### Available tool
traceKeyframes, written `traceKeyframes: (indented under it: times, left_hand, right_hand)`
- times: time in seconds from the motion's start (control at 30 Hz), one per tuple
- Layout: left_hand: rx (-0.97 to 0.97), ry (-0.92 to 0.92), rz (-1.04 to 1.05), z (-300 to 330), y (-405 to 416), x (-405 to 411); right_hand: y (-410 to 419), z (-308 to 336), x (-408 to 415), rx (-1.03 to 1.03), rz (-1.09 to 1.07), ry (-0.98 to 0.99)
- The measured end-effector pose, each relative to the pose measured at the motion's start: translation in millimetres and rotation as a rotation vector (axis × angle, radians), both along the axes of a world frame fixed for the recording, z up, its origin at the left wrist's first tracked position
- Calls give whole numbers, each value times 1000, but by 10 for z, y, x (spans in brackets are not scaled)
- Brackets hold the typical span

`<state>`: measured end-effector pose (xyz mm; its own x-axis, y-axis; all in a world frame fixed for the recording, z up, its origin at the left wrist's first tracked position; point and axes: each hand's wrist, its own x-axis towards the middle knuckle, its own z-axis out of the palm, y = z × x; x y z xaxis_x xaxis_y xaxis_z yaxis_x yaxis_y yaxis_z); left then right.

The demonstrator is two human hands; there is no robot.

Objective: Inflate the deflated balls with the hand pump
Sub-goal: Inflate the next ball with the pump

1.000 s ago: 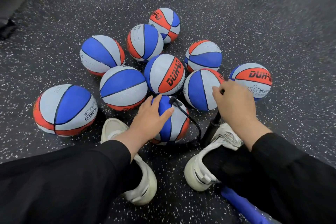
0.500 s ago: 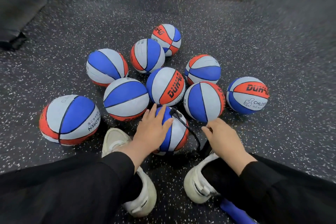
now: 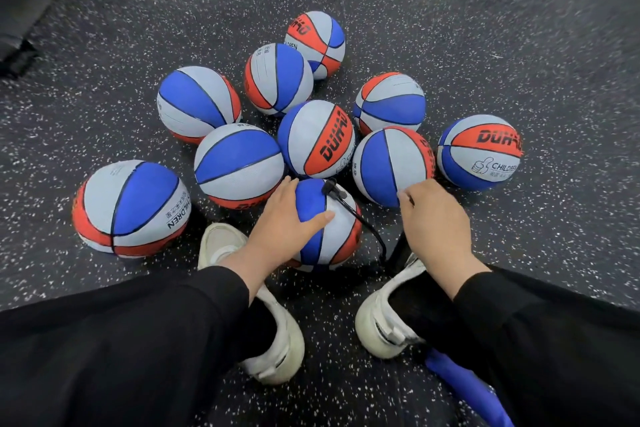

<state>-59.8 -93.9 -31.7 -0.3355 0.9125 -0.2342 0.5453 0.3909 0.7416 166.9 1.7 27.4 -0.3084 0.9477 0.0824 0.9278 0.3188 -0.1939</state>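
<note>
Crouching over a speckled black rubber floor [image 3: 519, 45], a person in black sleeves works at a cluster of red, white and blue basketballs. Left hand [image 3: 284, 218] lies spread over the nearest ball [image 3: 332, 232], fingers fairly straight, thumb out across the blue panel, palm pressing the ball's left side; ball sits between the two white shoes [image 3: 277, 340]. A black hose [image 3: 363, 225] runs from a fitting at the ball's top, curving down its right side toward the pump barrel [image 3: 400, 250], a dark tube standing tilted just beside the right shoe [image 3: 384, 319]. Right hand [image 3: 433, 222] is curled into a fist above the barrel, gripping the pump handle; the handle itself is almost wholly hidden under the fingers. Eight more balls lie beyond, most touching: a ball lettered DUHAU [image 3: 317, 139] just behind the held one, a blue-and-white ball [image 3: 239, 163] to its left, another [image 3: 391, 163] to its right and close to the right-hand knuckles. Farther right, apart from the pack, a ball marked CHILDREN [image 3: 479, 152]. Far left, alone, a larger-looking ball [image 3: 130, 208]. Three sit in the back row, plus one at the rear [image 3: 315, 42]. A blue object [image 3: 464, 385] pokes out below the right leg; cannot tell what it is. Dark mat edge [image 3: 24, 10] at upper left.
</note>
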Motion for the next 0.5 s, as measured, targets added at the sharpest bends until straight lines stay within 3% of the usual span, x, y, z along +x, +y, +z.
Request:
traceKeyframes:
  times: [0.3, 0.5]
  left_hand:
    - [82, -50, -14, 153, 4, 15]
    - [92, -69, -10, 44, 45, -44]
  right_hand:
    - [-103, -75, 35, -175, 131, -109]
    - [142, 419, -51, -3, 96, -12]
